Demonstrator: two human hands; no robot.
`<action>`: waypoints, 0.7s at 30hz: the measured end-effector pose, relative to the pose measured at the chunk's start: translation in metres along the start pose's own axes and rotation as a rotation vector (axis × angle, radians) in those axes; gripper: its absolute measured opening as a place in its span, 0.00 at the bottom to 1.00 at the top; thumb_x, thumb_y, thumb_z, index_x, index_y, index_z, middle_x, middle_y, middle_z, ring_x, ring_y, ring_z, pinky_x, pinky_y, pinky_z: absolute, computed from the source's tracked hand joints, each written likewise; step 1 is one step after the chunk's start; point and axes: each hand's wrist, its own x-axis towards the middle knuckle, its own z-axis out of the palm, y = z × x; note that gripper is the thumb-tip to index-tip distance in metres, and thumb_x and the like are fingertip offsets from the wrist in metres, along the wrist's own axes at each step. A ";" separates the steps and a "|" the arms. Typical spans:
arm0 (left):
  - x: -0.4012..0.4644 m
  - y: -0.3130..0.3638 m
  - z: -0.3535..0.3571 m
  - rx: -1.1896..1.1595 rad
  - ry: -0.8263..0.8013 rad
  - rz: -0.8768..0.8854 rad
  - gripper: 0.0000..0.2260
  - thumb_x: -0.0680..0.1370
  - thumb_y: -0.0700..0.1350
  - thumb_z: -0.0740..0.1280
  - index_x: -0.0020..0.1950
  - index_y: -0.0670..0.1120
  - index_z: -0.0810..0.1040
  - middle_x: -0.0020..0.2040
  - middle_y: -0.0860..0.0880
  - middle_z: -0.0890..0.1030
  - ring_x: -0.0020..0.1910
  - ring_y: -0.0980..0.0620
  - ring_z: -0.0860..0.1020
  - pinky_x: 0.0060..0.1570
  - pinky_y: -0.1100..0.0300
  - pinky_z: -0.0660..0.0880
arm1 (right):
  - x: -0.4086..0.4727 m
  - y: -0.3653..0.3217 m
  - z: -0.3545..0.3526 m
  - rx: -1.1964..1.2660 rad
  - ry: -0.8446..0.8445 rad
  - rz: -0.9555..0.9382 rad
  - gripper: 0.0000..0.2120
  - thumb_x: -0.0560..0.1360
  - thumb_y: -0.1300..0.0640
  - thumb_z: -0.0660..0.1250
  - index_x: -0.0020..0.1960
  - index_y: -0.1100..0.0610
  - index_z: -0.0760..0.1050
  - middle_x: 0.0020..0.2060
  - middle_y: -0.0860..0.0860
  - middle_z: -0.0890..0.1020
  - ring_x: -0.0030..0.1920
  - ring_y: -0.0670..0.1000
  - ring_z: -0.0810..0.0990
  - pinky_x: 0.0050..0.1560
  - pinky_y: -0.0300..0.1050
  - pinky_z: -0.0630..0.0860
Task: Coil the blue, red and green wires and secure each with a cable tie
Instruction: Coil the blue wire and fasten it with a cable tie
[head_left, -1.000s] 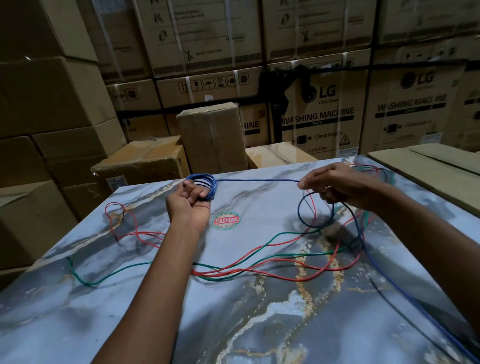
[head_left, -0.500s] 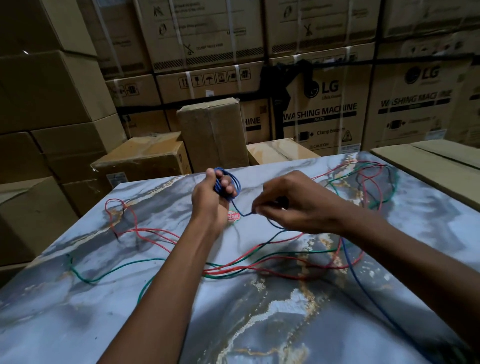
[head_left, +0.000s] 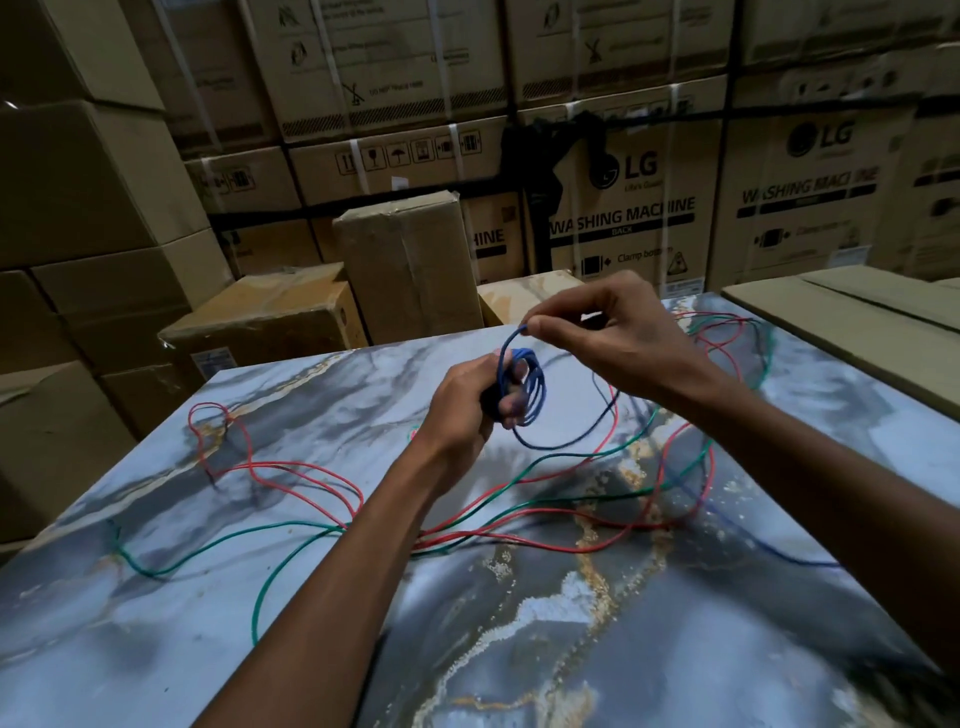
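My left hand (head_left: 467, 397) grips a small coil of blue wire (head_left: 532, 389) above the marbled tabletop (head_left: 519, 623). Just above the coil, my right hand (head_left: 602, 338) pinches the blue wire between thumb and forefinger. From there a loose blue loop hangs below the coil and trails off across the table to the right. The red wire (head_left: 291, 467) and the green wire (head_left: 218, 545) lie loose and tangled across the table, from the left side to the far right corner. No cable tie shows.
Stacked cardboard cartons (head_left: 623, 208) wall off the back and left. One tall carton (head_left: 405, 270) and a low one (head_left: 270, 322) stand just past the table's far edge. A flat carton (head_left: 857, 322) lies beside the table at the right.
My right hand has risen from beside the coil to above it, carrying the blue wire up and over. My left hand has lifted the coil a little. The coil has gained turns.
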 end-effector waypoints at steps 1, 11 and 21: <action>0.000 0.000 -0.004 0.020 0.002 0.006 0.17 0.86 0.44 0.53 0.42 0.41 0.73 0.26 0.50 0.65 0.26 0.54 0.64 0.32 0.61 0.64 | 0.000 0.000 -0.002 -0.061 0.014 -0.020 0.06 0.77 0.55 0.73 0.47 0.55 0.88 0.35 0.50 0.85 0.36 0.49 0.81 0.35 0.47 0.76; -0.010 0.018 -0.005 -0.178 -0.160 -0.149 0.18 0.84 0.49 0.55 0.37 0.43 0.71 0.25 0.53 0.51 0.20 0.57 0.54 0.26 0.62 0.63 | 0.000 0.026 -0.015 -0.157 0.019 0.323 0.33 0.66 0.31 0.76 0.28 0.62 0.78 0.21 0.51 0.72 0.23 0.45 0.63 0.25 0.39 0.58; -0.012 0.020 -0.012 -0.468 0.000 -0.199 0.17 0.79 0.49 0.61 0.31 0.45 0.71 0.21 0.55 0.56 0.18 0.58 0.53 0.21 0.64 0.53 | -0.009 0.017 -0.011 0.248 -0.516 0.469 0.17 0.73 0.45 0.75 0.54 0.57 0.84 0.40 0.54 0.85 0.39 0.49 0.82 0.40 0.41 0.77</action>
